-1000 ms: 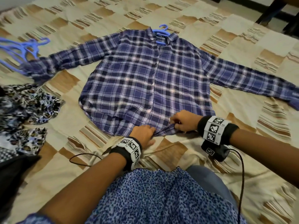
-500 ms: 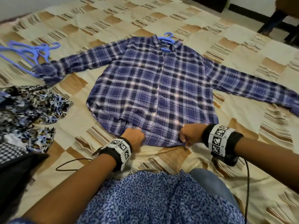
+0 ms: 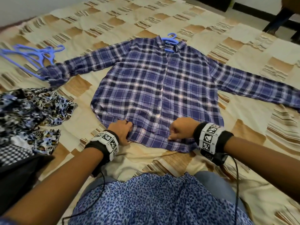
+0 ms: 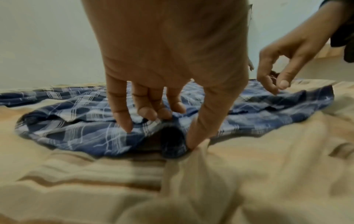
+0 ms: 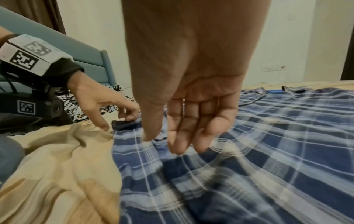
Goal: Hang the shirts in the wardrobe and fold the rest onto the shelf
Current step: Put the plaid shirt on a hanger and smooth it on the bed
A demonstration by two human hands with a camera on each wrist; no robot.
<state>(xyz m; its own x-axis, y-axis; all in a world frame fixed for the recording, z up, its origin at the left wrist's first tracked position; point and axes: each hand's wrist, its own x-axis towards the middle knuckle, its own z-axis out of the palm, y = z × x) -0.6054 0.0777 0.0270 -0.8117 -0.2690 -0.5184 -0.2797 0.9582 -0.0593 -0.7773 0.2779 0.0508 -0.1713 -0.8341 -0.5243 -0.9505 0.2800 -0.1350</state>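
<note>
A blue plaid shirt (image 3: pixel 154 88) lies spread face up on the bed, sleeves out to both sides, with a blue hanger (image 3: pixel 170 41) inside its collar. Both hands are at the near hem. My left hand (image 3: pixel 125 132) pinches the hem left of centre; in the left wrist view the fingers (image 4: pixel 149 112) lie on the fabric (image 4: pixel 76 128) and the thumb sits at its edge. My right hand (image 3: pixel 177 132) hangs relaxed over the hem right of centre, fingertips (image 5: pixel 178 148) just brushing the cloth (image 5: pixel 268 136), nothing between thumb and fingers.
Spare blue hangers (image 3: pixel 32 54) lie at the far left by the shirt's cuff. A heap of patterned clothes (image 3: pixel 32 111), a checked garment (image 3: pixel 13 155) and a dark one (image 3: pixel 16 176) sit at my left. The beige patchwork bedsheet (image 3: pixel 97 21) extends beyond; dark furniture legs (image 3: pixel 276 21) stand far right.
The hands, close together gripping the hem's middle a second ago, have moved apart along it. The right hand has let go of the fabric. The hem lies flatter.
</note>
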